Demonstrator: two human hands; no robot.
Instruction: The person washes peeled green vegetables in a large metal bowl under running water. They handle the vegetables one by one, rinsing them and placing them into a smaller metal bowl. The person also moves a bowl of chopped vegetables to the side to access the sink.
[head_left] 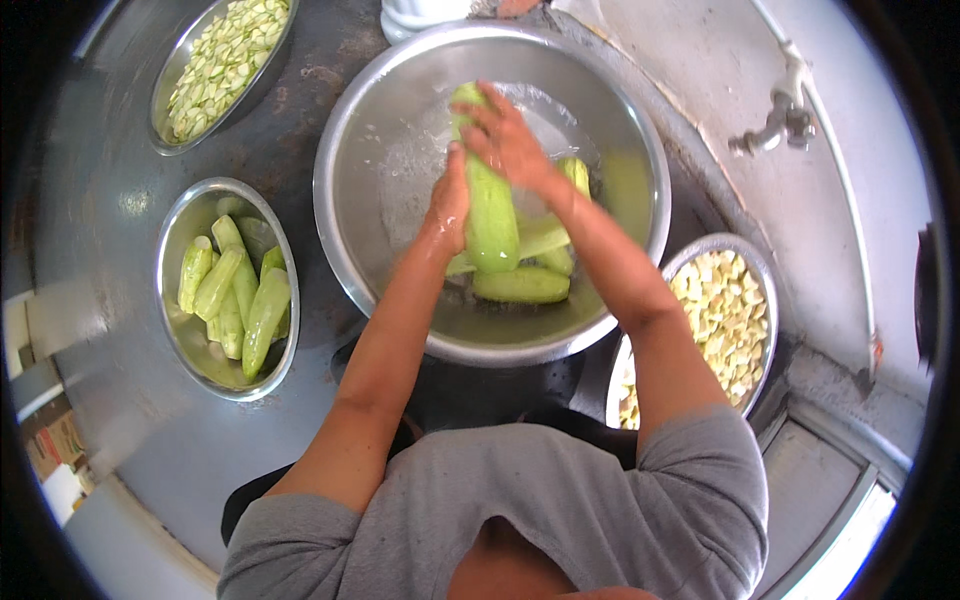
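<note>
A long, wet, pale green zucchini (490,225) is held over a large steel basin (335,200) with water in it. Along the zucchini's left side, my left hand (450,205) grips it, thumb up and the other fingers mostly hidden. Across its far end lies my right hand (508,140), fingers curled over the skin and slightly blurred. Beneath and beside it in the basin are more zucchini, one lying crosswise (522,286) at the near side and another (575,175) partly hidden behind my right forearm.
Left of the basin stands a steel bowl (170,325) of whole zucchini. A bowl (160,140) of chopped green pieces sits at the far left. Chopped pale pieces fill another bowl (765,290) near my right arm. A tap (775,130) juts from the right wall. A white container (425,15) stands behind the basin.
</note>
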